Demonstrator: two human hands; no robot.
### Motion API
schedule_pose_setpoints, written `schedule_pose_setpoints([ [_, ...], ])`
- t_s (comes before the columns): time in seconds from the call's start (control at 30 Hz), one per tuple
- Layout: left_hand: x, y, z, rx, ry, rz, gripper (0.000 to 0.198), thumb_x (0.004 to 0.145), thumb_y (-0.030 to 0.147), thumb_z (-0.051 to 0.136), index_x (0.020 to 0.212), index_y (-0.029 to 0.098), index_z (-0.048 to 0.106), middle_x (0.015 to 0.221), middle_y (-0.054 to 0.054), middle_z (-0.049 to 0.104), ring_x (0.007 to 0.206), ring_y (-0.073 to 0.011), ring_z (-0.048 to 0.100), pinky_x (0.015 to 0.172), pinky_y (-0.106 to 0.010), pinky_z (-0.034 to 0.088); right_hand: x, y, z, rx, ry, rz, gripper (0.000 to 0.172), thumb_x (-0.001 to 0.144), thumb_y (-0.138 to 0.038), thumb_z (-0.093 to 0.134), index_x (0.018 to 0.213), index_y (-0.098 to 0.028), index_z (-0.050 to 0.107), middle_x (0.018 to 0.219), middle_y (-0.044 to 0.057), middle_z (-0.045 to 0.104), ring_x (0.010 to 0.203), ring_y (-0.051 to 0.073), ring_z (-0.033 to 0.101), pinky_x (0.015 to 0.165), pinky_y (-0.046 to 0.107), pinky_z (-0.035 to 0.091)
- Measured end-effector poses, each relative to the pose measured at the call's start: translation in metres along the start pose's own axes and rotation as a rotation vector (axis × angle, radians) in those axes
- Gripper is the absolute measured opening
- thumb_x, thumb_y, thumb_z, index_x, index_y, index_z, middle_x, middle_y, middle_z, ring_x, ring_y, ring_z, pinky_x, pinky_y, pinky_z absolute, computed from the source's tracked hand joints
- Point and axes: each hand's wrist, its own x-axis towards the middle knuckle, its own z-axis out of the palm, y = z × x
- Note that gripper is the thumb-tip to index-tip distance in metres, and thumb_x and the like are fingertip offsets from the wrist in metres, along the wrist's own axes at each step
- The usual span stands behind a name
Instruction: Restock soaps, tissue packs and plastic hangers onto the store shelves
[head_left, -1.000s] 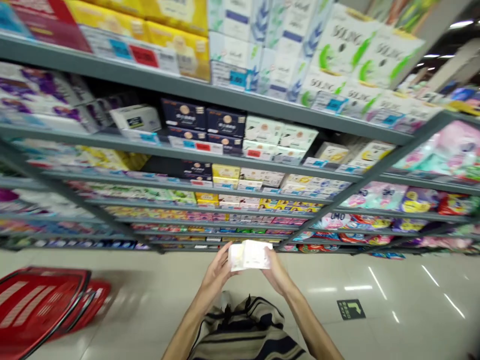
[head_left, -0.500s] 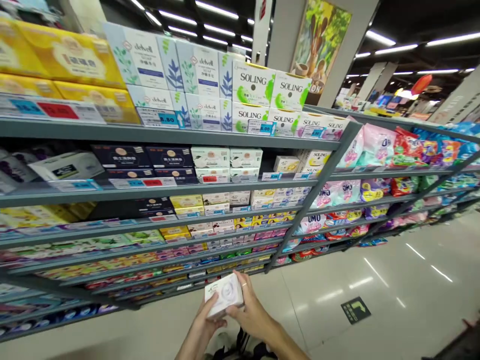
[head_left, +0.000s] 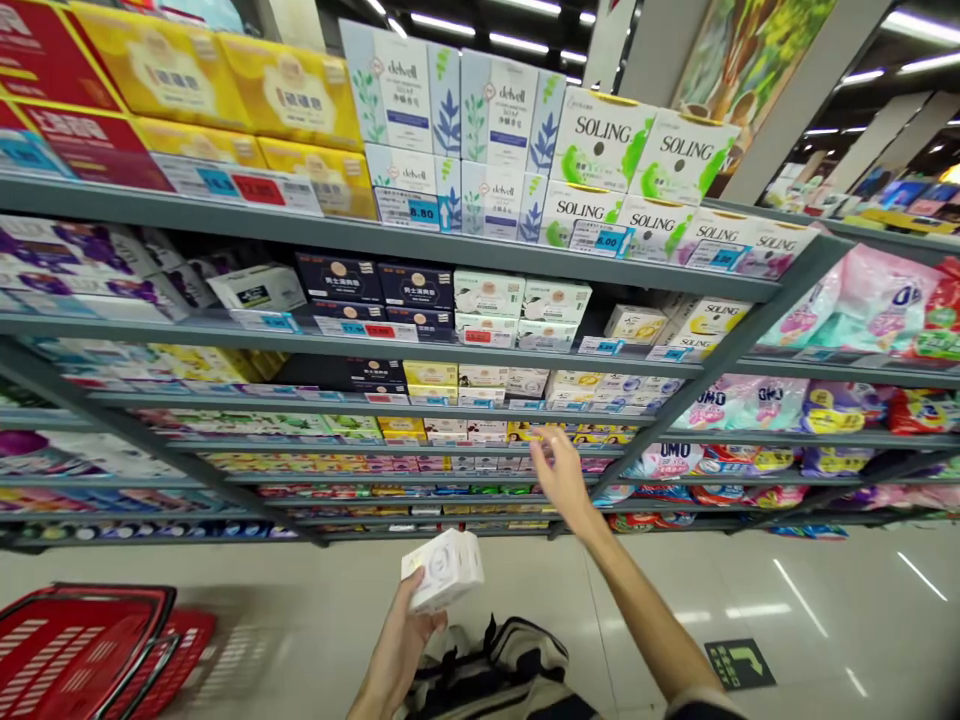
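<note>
My left hand [head_left: 405, 625] grips a white soap box [head_left: 442, 570] with a pale purple swirl on its face, low in front of my body. The thumb lies on the near side of the box; the fingers beneath are partly hidden. A seam near its right end may mean a second box, but I cannot tell. My right hand [head_left: 556, 465] is stretched out toward the shelf, with its fingers loosely bent and apart and nothing visible in them. Behind it in view are yellow soap boxes [head_left: 525, 431] and, just above, white soap boxes [head_left: 570, 387]. Whether it touches any is unclear.
Grey shelving [head_left: 480, 345] spans the view, stacked with soap boxes. Bagged detergent [head_left: 709, 402] fills the shelves at right. A red shopping basket [head_left: 82, 640] stands on the floor at lower left. A striped bag [head_left: 510, 665] hangs at my body.
My right hand has let go of the soap box and reached up and right toward the shelf. My left hand keeps the box. The view has turned left, bringing the red basket in.
</note>
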Motion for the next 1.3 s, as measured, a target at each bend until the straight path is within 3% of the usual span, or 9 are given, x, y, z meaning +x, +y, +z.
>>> schedule_pose_setpoints([
  [0.13,-0.007,-0.007,-0.005,-0.014,0.022,-0.019,0.066,0.078,0.055,0.08,0.128,0.016,0.064,0.104,-0.007,0.074,0.071,-0.0166,0.06,0.051,-0.027,0.043,0.079,0.006,-0.005,-0.265,-0.075,0.142,0.045,0.105,-0.038,0.047,0.139,-0.015,0.064,0.094,0.01,0.078,0.086,0.025,0.072,0.09,0.037,0.053],
  [0.27,-0.01,-0.016,-0.011,-0.058,0.009,-0.043,0.067,0.078,0.055,0.08,0.129,0.014,0.063,0.1,-0.007,0.073,0.069,-0.0161,0.058,0.049,-0.027,0.043,0.106,0.013,0.01,-0.317,-0.082,0.222,0.043,0.105,-0.036,0.046,0.133,-0.011,0.066,0.074,0.008,0.077,0.088,0.027,0.075,0.085,0.032,0.053],
  [0.5,-0.014,-0.02,-0.016,-0.08,0.035,-0.038,0.061,0.077,0.055,0.081,0.121,0.015,0.066,0.095,-0.006,0.072,0.065,-0.0156,0.056,0.05,-0.028,0.043,0.105,0.022,0.026,-0.317,-0.049,0.299,0.04,0.106,-0.031,0.044,0.129,-0.005,0.063,0.072,0.01,0.078,0.075,0.023,0.077,0.079,0.028,0.054],
  [0.63,-0.014,-0.018,-0.017,-0.076,0.047,-0.018,0.058,0.075,0.053,0.082,0.116,0.015,0.066,0.094,-0.007,0.072,0.068,-0.0168,0.058,0.049,-0.027,0.043,0.102,0.025,0.031,-0.298,-0.041,0.303,0.041,0.106,-0.031,0.045,0.134,-0.005,0.059,0.073,0.008,0.079,0.081,0.022,0.079,0.081,0.027,0.055],
  [0.87,-0.016,-0.015,-0.02,-0.049,0.032,-0.03,0.063,0.075,0.054,0.082,0.12,0.013,0.066,0.097,-0.008,0.073,0.065,-0.0155,0.057,0.05,-0.029,0.043,0.103,0.03,0.033,-0.27,-0.027,0.309,0.04,0.107,-0.032,0.046,0.133,-0.005,0.059,0.076,0.01,0.08,0.074,0.022,0.078,0.077,0.027,0.056],
  [1.03,-0.023,-0.012,-0.02,-0.039,0.016,-0.043,0.062,0.075,0.052,0.082,0.121,0.013,0.067,0.096,-0.007,0.073,0.067,-0.0167,0.059,0.053,-0.029,0.044,0.104,0.027,0.033,-0.255,-0.032,0.325,0.037,0.106,-0.032,0.047,0.128,-0.006,0.061,0.077,0.011,0.08,0.071,0.022,0.077,0.069,0.027,0.056],
  [1.2,-0.024,-0.01,-0.024,-0.06,-0.008,-0.066,0.059,0.074,0.049,0.085,0.119,0.015,0.067,0.098,-0.007,0.073,0.07,-0.0179,0.061,0.054,-0.03,0.044,0.095,0.018,0.033,-0.245,-0.052,0.339,0.043,0.108,-0.035,0.044,0.137,-0.004,0.05,0.081,0.012,0.081,0.07,0.021,0.077,0.063,0.026,0.054],
  [1.3,-0.022,-0.012,-0.027,-0.074,-0.018,-0.058,0.059,0.075,0.05,0.085,0.118,0.015,0.067,0.098,-0.006,0.072,0.069,-0.0173,0.06,0.054,-0.03,0.044,0.093,0.014,0.033,-0.258,-0.077,0.346,0.042,0.108,-0.035,0.044,0.138,-0.005,0.049,0.08,0.011,0.081,0.074,0.021,0.077,0.067,0.025,0.054],
])
